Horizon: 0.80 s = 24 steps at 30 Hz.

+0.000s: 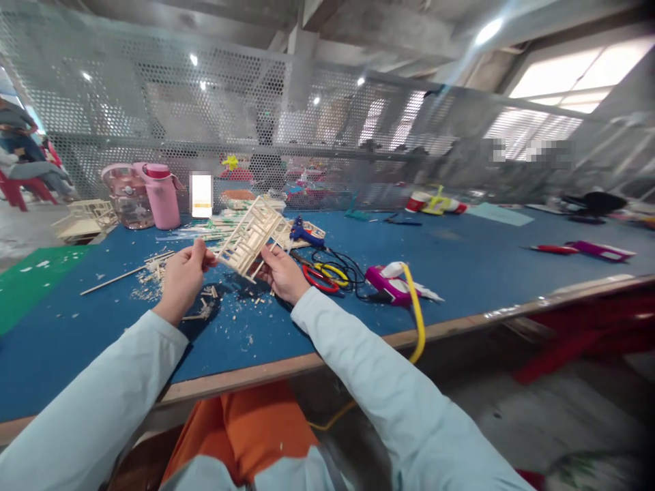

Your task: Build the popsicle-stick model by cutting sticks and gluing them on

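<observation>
A small wooden stick model [252, 237], a lattice frame of pale thin sticks, is held tilted above the blue table. My right hand [282, 271] is closed around its lower right side, thumb on the near face. At its lower left corner, my left hand [187, 276] is closed with thumb and forefinger pinched; the fingertips touch or almost touch the frame. Stick offcuts and shavings [153, 276] lie under and left of my hands. Beyond the model is a bundle of thin sticks [215, 228], partly hidden by it.
Right of my hands lie red-handled scissors [322, 278], a blue glue gun [307, 233] with black cable, and a purple glue gun [394, 283] near the table edge with a yellow strap. A pink bottle [162, 198], a clear jug [127, 198] and a lit phone [201, 196] stand at the back left.
</observation>
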Motion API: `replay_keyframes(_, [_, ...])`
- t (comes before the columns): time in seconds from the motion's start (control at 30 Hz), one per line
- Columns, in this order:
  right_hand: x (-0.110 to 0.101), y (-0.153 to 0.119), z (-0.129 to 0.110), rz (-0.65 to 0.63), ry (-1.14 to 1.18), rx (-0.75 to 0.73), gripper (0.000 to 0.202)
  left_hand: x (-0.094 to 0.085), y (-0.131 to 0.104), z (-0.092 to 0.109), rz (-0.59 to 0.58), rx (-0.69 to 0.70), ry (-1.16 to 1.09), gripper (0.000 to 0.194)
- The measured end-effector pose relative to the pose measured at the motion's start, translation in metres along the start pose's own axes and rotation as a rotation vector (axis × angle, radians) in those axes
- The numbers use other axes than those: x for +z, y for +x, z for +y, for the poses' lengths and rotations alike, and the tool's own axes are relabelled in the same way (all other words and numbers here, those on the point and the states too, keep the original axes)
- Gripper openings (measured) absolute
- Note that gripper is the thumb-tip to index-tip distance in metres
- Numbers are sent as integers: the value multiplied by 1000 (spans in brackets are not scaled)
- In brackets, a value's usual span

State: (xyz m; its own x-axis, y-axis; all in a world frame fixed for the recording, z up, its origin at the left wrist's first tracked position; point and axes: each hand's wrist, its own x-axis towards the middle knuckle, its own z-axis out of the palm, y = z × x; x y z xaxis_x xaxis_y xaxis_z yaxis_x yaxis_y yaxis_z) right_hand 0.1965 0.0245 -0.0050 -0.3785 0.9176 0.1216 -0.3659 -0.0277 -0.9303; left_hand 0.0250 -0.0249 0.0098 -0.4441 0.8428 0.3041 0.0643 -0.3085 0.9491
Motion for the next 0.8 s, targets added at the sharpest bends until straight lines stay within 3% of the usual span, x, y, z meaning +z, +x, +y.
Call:
replay_keyframes(0.1, [0, 0, -3, 18, 64, 19, 20, 0, -3, 2, -17, 69, 38, 35])
replay_keyframes(0.3, [5, -1, -2, -4, 71, 103, 14, 9, -8, 8, -198, 134, 107, 23])
replay_keyframes(0.47, [6, -6, -4, -33, -354, 119, 21, -3, 13, 9, -154, 302, 469, 29])
replay_keyframes(0.6, [-5, -9, -24, -142, -650, 73, 35, -21, 39, -1, -317, 404, 634, 29])
replay_keyframes(0.73, [-21, -24, -52, 19, -733, -104, 40, -31, 48, -15, -387, 448, 683, 32])
replay_keyframes(0.8, [-26, -46, -60, 50, -974, -167, 37, -32, 47, -20, -364, 452, 680, 34])
